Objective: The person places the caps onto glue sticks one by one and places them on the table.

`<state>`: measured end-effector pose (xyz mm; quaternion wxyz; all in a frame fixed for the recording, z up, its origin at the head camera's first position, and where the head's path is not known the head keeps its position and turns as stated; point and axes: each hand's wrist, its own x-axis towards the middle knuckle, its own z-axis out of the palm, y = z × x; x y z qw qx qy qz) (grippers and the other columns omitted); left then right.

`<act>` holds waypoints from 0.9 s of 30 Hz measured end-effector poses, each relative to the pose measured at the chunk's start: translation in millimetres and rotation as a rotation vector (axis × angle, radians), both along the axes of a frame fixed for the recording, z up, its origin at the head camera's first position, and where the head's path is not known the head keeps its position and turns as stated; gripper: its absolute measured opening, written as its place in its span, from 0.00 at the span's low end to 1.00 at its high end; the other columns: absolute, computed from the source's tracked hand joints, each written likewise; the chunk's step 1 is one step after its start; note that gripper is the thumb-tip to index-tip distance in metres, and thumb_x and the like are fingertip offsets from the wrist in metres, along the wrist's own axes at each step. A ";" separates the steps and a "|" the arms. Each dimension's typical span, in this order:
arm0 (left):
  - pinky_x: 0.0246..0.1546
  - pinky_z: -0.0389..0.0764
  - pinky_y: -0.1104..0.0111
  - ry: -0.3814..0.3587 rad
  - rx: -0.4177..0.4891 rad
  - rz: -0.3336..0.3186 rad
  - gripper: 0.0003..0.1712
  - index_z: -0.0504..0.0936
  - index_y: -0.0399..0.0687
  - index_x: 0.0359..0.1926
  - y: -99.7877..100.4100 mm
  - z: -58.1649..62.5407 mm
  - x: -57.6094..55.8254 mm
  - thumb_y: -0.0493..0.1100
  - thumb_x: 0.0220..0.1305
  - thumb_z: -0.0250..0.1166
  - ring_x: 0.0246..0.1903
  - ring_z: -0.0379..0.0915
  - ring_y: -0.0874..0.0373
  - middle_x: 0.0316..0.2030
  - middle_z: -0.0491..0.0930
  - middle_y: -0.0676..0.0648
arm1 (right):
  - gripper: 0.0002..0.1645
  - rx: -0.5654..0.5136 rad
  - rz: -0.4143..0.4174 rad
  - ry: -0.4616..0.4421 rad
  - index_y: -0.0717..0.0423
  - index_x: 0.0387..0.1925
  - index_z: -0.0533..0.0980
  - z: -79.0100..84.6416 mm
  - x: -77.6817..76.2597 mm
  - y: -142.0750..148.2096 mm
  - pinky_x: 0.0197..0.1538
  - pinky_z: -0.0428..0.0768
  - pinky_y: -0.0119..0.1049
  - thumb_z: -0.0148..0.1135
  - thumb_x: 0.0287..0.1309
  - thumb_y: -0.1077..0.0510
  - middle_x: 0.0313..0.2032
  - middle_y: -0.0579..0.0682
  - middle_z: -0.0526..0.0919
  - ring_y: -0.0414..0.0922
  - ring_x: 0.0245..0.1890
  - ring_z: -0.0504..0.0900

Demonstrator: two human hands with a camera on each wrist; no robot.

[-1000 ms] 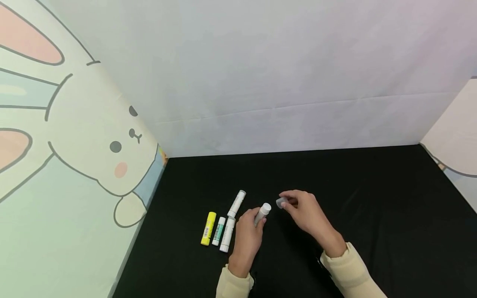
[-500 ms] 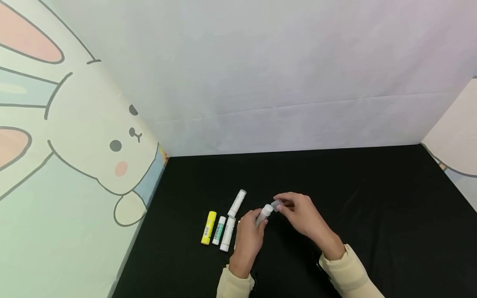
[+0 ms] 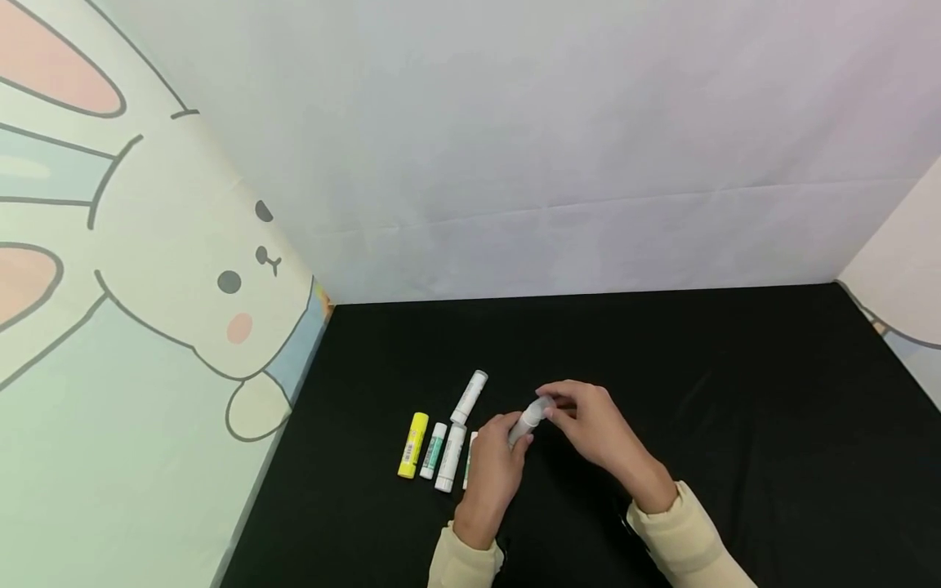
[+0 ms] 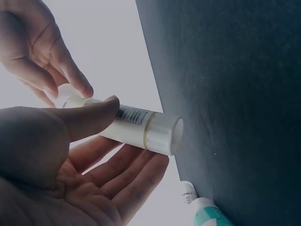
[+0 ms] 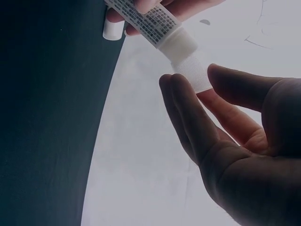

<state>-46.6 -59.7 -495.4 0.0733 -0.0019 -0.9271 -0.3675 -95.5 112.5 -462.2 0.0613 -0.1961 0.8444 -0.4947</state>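
Observation:
My left hand (image 3: 494, 469) holds a white glue stick (image 3: 521, 428) between thumb and fingers, tilted up toward the right. In the left wrist view, the barcode on the glue stick (image 4: 134, 117) shows beside my thumb. My right hand (image 3: 599, 425) pinches a ribbed translucent cap (image 5: 193, 73) by thumb and fingertips. The cap sits over the tip end of the glue stick; in the right wrist view it looks slightly askew to the barrel. How far it is pushed on, I cannot tell.
Left of my left hand lie a yellow glue stick (image 3: 413, 445), a green-and-white one (image 3: 434, 450) and a white one (image 3: 451, 457). Another white glue stick (image 3: 469, 398) lies behind them. One more green-and-white stick (image 3: 470, 459) is partly hidden by my left hand. Black cloth (image 3: 698, 367) covers the table.
My right hand has moved left with the cap, from apart to meeting the glue stick's end. My left hand has shifted slightly right, uncovering part of a stick beside it.

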 end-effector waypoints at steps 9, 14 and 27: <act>0.39 0.84 0.59 -0.032 -0.013 -0.014 0.12 0.89 0.41 0.48 0.5 1.0 0.6 0.34 0.64 0.75 0.38 0.85 0.52 0.39 0.86 0.45 | 0.16 0.001 0.027 0.027 0.66 0.55 0.84 -1.8 0.3 -0.2 0.48 0.88 0.43 0.65 0.68 0.72 0.53 0.60 0.86 0.52 0.48 0.89; 0.39 0.83 0.61 -0.047 -0.023 -0.019 0.13 0.89 0.41 0.50 0.0 -1.1 0.4 0.35 0.64 0.76 0.37 0.83 0.53 0.39 0.86 0.46 | 0.16 0.014 0.067 0.066 0.65 0.54 0.84 -5.0 -1.8 -0.3 0.48 0.88 0.42 0.65 0.67 0.73 0.51 0.57 0.87 0.51 0.47 0.88; 0.43 0.85 0.58 -0.061 -0.020 -0.014 0.14 0.88 0.41 0.52 0.9 -1.1 1.1 0.37 0.66 0.75 0.41 0.84 0.53 0.42 0.87 0.45 | 0.16 0.040 0.087 0.046 0.66 0.54 0.84 -8.8 -4.6 -1.9 0.47 0.88 0.41 0.67 0.66 0.72 0.50 0.57 0.87 0.49 0.46 0.88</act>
